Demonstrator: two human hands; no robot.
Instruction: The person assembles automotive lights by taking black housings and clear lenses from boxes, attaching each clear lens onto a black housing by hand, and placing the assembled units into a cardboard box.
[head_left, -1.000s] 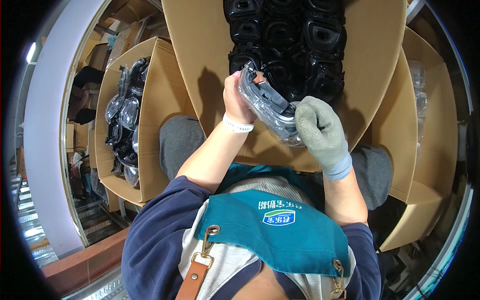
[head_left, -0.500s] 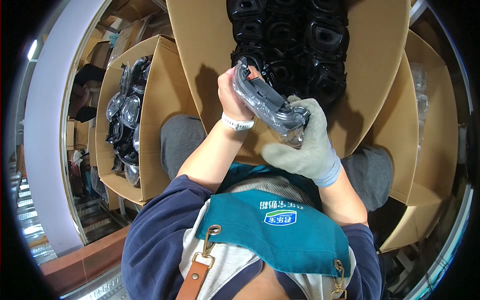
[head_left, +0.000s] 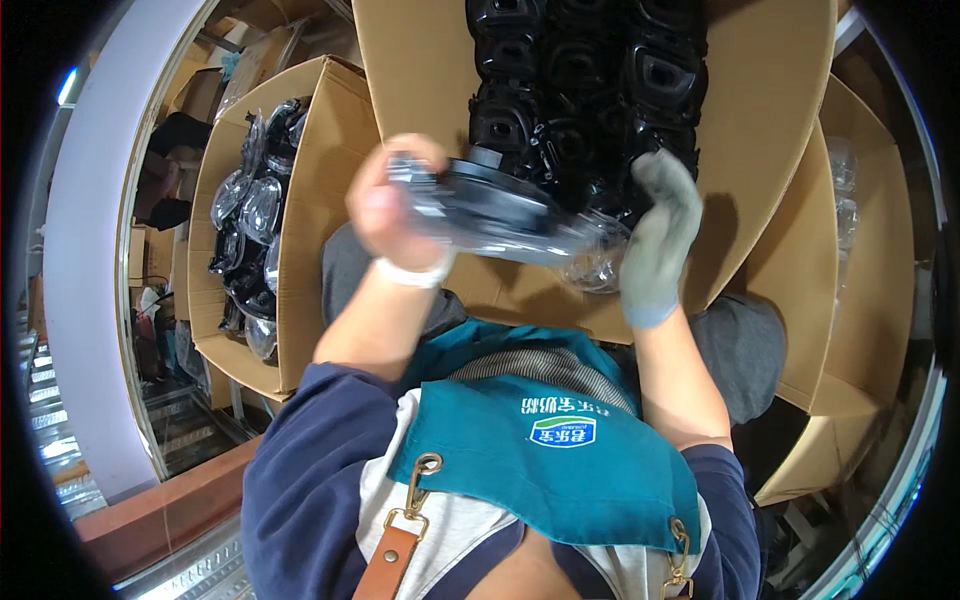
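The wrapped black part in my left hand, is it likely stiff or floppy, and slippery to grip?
The wrapped black part is probably stiff: its body shows no sag beyond the left hand. Its glossy clear plastic wrap may make it slippery. Held near one end, it might tip.

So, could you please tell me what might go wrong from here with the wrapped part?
The part could slip: the left hand has it by one end only, and the plastic looks slick.
The plastic bulging at the other end, near the open right hand, might snag or tear.
If dropped, the part might knock the black pieces in the box.
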